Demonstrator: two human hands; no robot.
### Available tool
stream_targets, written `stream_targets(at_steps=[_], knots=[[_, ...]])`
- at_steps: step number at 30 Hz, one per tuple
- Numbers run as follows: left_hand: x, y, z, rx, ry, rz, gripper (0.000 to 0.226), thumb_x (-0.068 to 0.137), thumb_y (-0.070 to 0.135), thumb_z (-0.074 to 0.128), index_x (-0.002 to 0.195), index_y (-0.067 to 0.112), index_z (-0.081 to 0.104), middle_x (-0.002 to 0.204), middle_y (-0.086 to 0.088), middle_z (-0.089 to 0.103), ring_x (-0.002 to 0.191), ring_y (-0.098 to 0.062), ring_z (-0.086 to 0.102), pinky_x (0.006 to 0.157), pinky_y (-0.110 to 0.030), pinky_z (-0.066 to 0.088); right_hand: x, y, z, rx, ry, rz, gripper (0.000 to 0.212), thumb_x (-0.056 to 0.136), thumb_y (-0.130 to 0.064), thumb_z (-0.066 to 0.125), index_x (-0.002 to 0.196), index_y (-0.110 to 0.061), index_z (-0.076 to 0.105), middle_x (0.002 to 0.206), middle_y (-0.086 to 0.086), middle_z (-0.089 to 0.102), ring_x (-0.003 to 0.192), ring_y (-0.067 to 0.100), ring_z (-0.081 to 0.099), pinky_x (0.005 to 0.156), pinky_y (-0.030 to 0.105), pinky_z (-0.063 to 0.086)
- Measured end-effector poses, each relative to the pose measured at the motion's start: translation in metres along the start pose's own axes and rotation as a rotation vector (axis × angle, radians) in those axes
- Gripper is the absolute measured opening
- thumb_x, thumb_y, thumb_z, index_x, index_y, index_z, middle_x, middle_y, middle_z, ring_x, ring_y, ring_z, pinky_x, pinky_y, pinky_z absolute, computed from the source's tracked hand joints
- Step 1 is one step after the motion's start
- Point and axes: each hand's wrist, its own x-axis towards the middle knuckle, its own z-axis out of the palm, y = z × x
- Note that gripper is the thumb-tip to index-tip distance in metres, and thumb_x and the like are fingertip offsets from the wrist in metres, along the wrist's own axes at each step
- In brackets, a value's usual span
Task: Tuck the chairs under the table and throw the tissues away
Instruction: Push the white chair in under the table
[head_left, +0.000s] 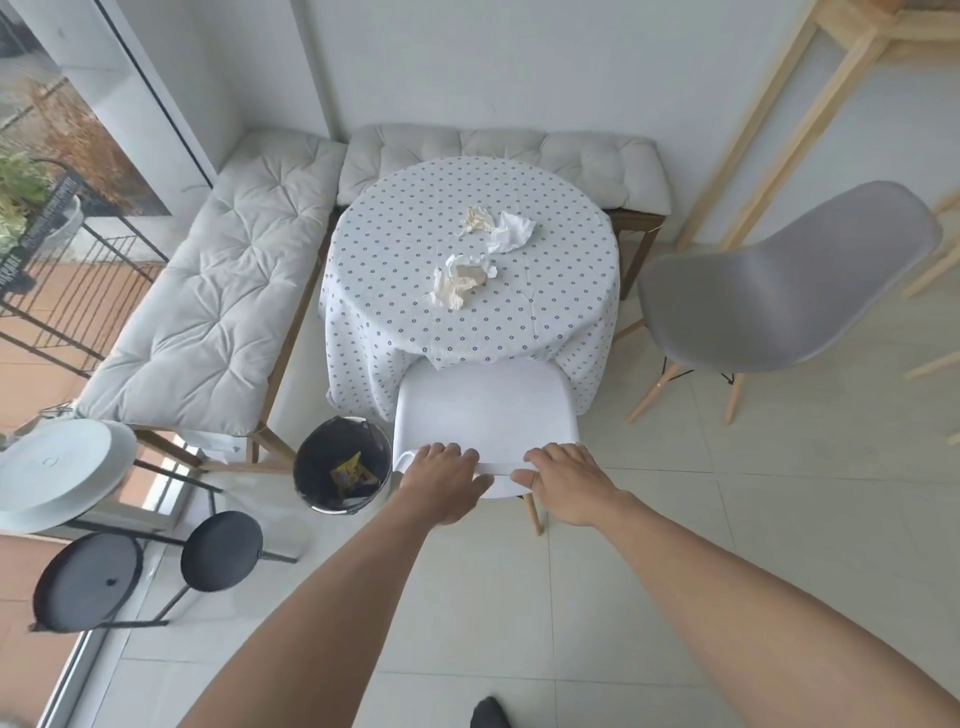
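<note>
A white chair (485, 402) stands at the near side of the round table (415, 312), its seat partly under the dotted tablecloth. My left hand (447, 480) and my right hand (569, 480) both grip the top edge of its backrest. Several crumpled tissues lie on the table: a cream and white pair (498, 228) near the middle and another clump (460, 278) closer to me. A grey chair (779, 291) stands apart from the table at the right, turned away. A round bin (343, 470) with a black liner stands on the floor left of the white chair.
Cushioned benches (208, 312) run along the left and far sides of the table. A white round side table (57, 470) and two black stools (221, 551) stand at the lower left. Wooden frame legs (769, 130) rise at the right. Pale floor tiles lie around me.
</note>
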Motion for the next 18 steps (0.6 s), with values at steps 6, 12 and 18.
stream_targets(at_steps=[6,12,18], knots=[[0.001,-0.007,-0.019,-0.04,-0.064,0.041,0.062,0.103,0.05,0.039,0.157,0.02,0.038,0.157,-0.01,0.047,0.147,-0.033,0.039,0.121,-0.048,0.03,-0.006,0.002,-0.016,0.0,-0.062,0.07,0.072,0.098,-0.071,0.025,0.149,-0.021,0.039,0.154,0.006,0.041,0.145,0.029,0.025,0.118,0.048,0.022],[0.001,0.006,-0.056,-0.01,-0.029,0.015,0.068,0.106,0.054,0.031,0.164,0.022,0.019,0.176,-0.007,0.009,0.162,-0.029,0.001,0.129,-0.057,0.009,-0.03,0.025,-0.061,-0.008,-0.023,0.119,0.077,0.098,-0.072,0.019,0.157,-0.023,0.024,0.168,0.006,0.015,0.154,0.027,0.002,0.121,0.052,0.012],[0.016,0.056,-0.105,0.029,0.023,0.033,0.073,0.105,0.06,0.028,0.166,0.023,0.01,0.177,-0.005,-0.004,0.162,-0.029,-0.007,0.128,-0.06,0.004,-0.06,0.069,-0.119,0.012,0.036,0.18,0.082,0.097,-0.075,0.02,0.16,-0.023,0.015,0.171,0.005,0.002,0.156,0.027,-0.008,0.123,0.054,0.003]])
